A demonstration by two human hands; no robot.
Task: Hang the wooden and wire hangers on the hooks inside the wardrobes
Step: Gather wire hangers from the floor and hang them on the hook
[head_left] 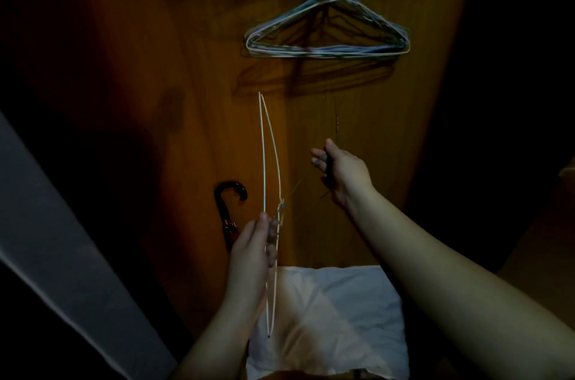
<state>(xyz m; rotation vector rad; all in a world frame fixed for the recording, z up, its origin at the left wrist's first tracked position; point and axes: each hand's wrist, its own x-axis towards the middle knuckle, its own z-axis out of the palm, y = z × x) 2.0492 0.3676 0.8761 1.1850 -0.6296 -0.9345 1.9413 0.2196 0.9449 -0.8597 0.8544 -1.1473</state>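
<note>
my left hand [253, 242] pinches a white wire hanger [270, 192] edge-on at centre frame; my right hand [339, 172] grips a dark wire hanger [326, 161]. hung hangers [326, 27] upper right. no legible writing.

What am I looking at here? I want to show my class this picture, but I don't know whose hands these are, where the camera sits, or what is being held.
There is no machine. A person wears a camera on the head, so the one picture looks forward and down at their own arms inside a dim wooden wardrobe. The left hand holds a white wire hanger, seen edge-on. The fingers of the right hand are curled round a darker wire hanger, hard to make out in the gloom. Above, a bunch of wire hangers already hangs; its hook is out of frame. A dark curved handle stands lower left, and a white cloth lies below.
</note>
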